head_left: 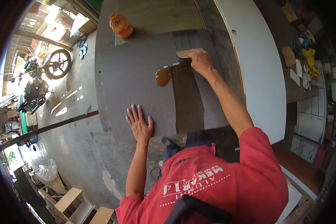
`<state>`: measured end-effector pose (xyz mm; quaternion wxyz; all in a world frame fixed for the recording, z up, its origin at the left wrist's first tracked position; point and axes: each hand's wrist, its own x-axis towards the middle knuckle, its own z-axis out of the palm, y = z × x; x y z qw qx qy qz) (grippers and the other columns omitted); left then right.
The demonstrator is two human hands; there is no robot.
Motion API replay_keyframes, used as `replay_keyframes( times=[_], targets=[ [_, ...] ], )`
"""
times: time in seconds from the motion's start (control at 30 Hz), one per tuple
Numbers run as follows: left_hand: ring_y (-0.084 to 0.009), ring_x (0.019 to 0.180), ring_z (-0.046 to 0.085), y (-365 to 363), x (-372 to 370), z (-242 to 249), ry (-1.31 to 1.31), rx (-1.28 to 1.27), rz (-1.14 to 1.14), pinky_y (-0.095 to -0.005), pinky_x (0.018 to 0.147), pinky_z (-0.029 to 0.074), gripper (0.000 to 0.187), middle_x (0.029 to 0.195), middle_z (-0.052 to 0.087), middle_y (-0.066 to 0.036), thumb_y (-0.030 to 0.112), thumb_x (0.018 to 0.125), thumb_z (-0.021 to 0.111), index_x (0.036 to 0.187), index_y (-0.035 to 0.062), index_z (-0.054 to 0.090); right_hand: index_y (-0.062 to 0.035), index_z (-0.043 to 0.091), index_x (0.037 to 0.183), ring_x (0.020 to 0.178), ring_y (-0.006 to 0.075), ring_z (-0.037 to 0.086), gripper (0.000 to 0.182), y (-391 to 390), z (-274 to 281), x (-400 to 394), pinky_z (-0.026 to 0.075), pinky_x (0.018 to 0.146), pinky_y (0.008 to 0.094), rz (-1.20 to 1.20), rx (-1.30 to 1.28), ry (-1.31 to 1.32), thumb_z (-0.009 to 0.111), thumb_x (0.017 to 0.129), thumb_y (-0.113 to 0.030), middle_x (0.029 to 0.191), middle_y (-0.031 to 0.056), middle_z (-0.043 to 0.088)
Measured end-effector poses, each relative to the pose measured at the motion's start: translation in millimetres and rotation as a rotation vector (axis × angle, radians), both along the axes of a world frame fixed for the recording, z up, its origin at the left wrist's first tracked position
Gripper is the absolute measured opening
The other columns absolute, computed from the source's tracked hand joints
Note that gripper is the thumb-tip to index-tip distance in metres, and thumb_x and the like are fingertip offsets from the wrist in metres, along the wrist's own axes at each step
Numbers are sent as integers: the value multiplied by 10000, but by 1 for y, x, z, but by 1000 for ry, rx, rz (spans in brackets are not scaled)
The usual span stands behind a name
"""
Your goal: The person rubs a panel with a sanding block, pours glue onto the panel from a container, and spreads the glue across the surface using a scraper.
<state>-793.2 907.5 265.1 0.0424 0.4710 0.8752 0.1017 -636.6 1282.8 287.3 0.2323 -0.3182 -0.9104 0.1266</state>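
Observation:
My left hand (139,126) lies flat on the near left part of a dark grey board (134,82), fingers spread, holding nothing. Farther out, my right hand (201,61) is closed on a flat beige spreader (183,54), whose edge rests against the board. Fine streaks of a wet brown coating run beyond the spreader. A wide, shiny brown strip (188,100) reaches from below my right hand to the board's near edge. Left of that strip sits a thick amber puddle of glue-like liquid (162,77). An orange container with a crumpled-looking top (121,27) stands at the far left.
A long white panel (261,74) lies along the right side. A motorcycle (39,84) and a pair of slippers (83,50) are on the floor at the left. Wooden box-like pieces (74,205) stand at the lower left. Shelves and yellow cloth (310,61) are at the right.

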Motion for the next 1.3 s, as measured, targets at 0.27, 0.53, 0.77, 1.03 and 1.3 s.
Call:
replay_keyframes(
  times=[0.27,0.53,0.77,1.03,1.3],
  targets=[
    [-445,1554,178,-11,-1,-13,27,107,-33,-595,1252,124,696,1675,263,-208,359,977,548,1574,39,386,-73,786,1049,1010,349,716,311,-180,21,109,569,876,452,-49,-104,-65,577,840,23,1085,153,753],
    [-448,1550,187,-16,-8,-22,57,245,-49,-593,1252,129,683,1665,285,-212,394,994,513,1562,29,409,-111,762,1168,967,381,721,324,-318,88,159,565,842,435,-76,-690,-500,618,887,-39,1034,190,752],
    [-445,1549,191,-16,-6,-19,42,220,-48,-590,1251,133,696,1667,285,-210,389,986,522,1559,12,405,-25,708,1213,1032,399,708,284,-216,145,125,545,878,418,-180,-407,81,635,954,-116,1091,213,737],
    [-343,1587,141,4,1,-11,-66,118,172,-514,1274,107,888,1705,179,-200,394,926,629,1604,-35,247,-87,748,1147,1021,345,703,267,2,49,29,564,882,438,-116,39,229,602,925,-77,1127,106,744],
    [-324,1598,97,13,9,-8,16,-20,189,-507,1280,85,847,1720,141,-167,362,973,574,1633,4,183,-93,692,1243,1207,309,626,314,88,-44,-16,513,988,474,-116,232,-31,555,961,-113,1301,98,675]
  ],
)
